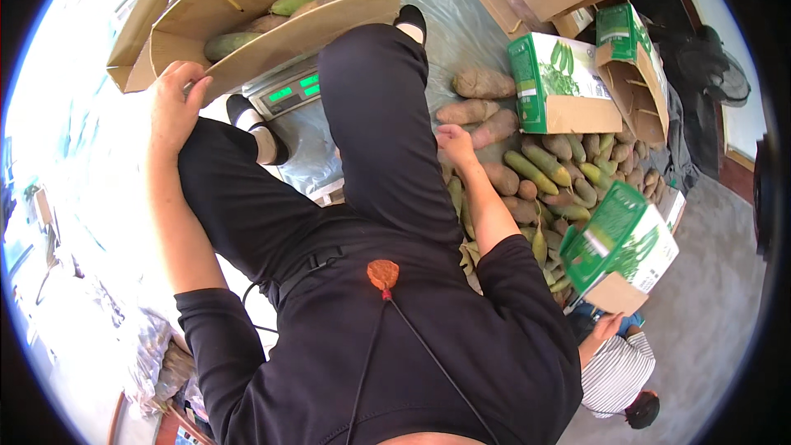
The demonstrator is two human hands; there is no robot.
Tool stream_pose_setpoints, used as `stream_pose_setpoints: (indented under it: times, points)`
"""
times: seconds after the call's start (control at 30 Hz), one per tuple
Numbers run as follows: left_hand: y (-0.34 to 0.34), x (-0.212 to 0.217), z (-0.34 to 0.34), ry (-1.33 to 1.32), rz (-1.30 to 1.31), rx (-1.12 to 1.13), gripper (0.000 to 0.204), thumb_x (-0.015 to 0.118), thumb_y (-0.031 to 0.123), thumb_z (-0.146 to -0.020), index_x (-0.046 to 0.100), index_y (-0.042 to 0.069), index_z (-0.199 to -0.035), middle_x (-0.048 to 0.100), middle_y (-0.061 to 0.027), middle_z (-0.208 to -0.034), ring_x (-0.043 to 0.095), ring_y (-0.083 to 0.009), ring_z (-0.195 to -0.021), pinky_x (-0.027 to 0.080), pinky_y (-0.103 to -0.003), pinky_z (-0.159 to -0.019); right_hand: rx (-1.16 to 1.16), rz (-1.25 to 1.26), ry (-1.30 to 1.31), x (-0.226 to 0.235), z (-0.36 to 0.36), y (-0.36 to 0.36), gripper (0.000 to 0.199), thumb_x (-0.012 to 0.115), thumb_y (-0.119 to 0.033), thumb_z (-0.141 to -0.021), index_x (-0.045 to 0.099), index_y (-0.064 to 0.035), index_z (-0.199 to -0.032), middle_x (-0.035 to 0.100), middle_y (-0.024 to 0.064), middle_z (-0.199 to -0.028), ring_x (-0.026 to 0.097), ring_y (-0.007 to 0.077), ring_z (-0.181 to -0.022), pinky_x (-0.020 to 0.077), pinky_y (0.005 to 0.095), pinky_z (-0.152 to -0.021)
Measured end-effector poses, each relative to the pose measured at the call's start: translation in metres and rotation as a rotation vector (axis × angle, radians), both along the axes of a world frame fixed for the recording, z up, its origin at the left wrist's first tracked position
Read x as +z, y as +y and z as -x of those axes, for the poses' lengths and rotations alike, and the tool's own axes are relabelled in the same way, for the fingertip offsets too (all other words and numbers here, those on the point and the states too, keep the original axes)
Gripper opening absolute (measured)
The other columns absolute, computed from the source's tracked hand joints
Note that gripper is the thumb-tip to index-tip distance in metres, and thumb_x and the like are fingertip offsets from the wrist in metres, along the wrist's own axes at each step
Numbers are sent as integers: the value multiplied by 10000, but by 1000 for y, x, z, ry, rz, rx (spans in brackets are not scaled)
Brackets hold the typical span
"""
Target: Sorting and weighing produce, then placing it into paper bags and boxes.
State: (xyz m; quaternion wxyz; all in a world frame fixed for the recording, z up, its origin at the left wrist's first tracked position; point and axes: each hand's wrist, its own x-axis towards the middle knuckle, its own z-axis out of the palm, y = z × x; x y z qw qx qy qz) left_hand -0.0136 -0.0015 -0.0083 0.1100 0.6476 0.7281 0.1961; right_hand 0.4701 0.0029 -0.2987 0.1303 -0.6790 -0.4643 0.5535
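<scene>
L hand [175, 103]: thumb and fingers pinched shut on the near rim of the open cardboard box [272, 29]; grip sits at the box's lower left corner.
R hand [456, 146]: down at the produce pile [552, 177] on the floor, fingers curled toward a brown tuber [494, 128]; can't tell if it's actually closed on anything, palm faces away.
Box, where: resting on a digital scale [288, 91] w/ green lit display, just past the person's knees, on clear plastic sheeting [461, 25].
Box, look: plain tan corrugated card, flaps up, yellow strap handles inside; several long green cucumbers/gourds and brownish ones lie in it, well below the rim.
Pile, look: mix of green elongated veg and reddish-brown sweet-potato-like tubers, heaped loose, touching each other.
Doing it well (my read): keep the L grip light so it steadies the box w/o pressing down on the scale; take one piece at a time w/ R hand, lay it flat along the others, let go of the rim before reading the display.
Nearby: green-and-white printed cartons [560, 82] beside the pile; another person [618, 367] in a striped top holds one such carton [626, 247] at lower right.
</scene>
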Motion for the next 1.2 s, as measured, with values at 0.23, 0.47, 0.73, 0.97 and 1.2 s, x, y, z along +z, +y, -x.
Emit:
stream_pose_setpoints:
  times: [0.23,0.47,0.73,0.97,1.2]
  points:
    - [2,-3,-5,-27,55,9,108,629,62,-792,589,-23,-846,594,-126,-866,587,-294,-842,460,-358,-752,-158,71,263,7,3,1,301,607,-92,-810,607,-2,-1097,630,37,-808,585,116,-724,467,264,-623]
    - [-2,5,-6,3,78,63,116,631,117,-798,618,6,-832,594,-127,-858,587,-320,-816,463,-393,-717,-206,72,266,48,21,47,331,602,-132,-836,564,-65,-1158,621,8,-897,587,124,-758,457,276,-632]
    - [0,11,-9,-47,47,17,101,616,61,-791,576,-5,-856,580,-127,-875,571,-307,-855,451,-371,-763,-786,-9,627,80,39,109,613,597,-449,-872,434,-82,-1336,497,112,-1299,500,231,-1103,430,408,-847]
    - [4,12,-11,-118,59,17,95,612,27,-791,576,-30,-859,591,-128,-897,582,-301,-861,455,-363,-761,-757,-58,449,90,41,162,412,564,-388,-896,504,-119,-1202,524,42,-1198,479,233,-1081,416,442,-814]
    - [2,13,-13,-163,73,66,106,634,15,-766,587,-39,-843,599,-140,-859,585,-319,-828,459,-371,-742,-691,-312,342,132,43,170,165,597,-192,-880,604,-109,-1022,620,-7,-920,558,131,-763,447,289,-652]
